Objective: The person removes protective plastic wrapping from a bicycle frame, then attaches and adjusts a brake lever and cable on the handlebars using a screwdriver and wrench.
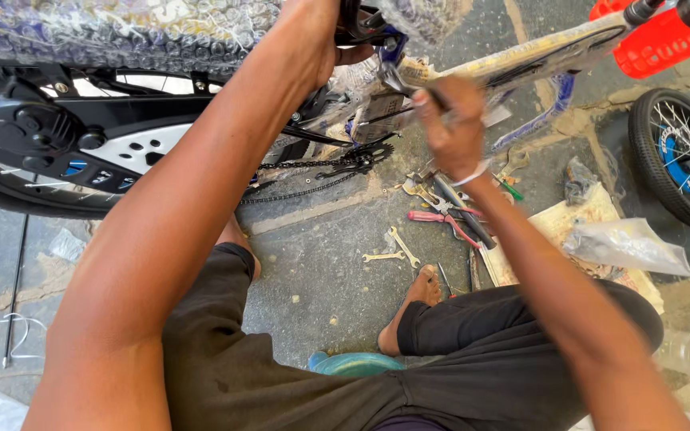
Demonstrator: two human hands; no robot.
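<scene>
Bicycle frame (521,60), wrapped in plastic, lies over the floor before the seated person; rear wheel (33,160) and chain (313,172) are fitted, while a loose wheel (680,156) lies right of it. Left hand (317,40) clasps the frame; right hand (453,120) closes its grip on a tool (397,80) there. Spanners (393,249) and pliers (441,219) lie below it.

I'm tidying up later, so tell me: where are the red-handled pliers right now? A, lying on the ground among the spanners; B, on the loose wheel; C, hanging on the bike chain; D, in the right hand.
A: the red-handled pliers lie on the ground beside the spanners, below the right hand, which grips a different tool.
</scene>
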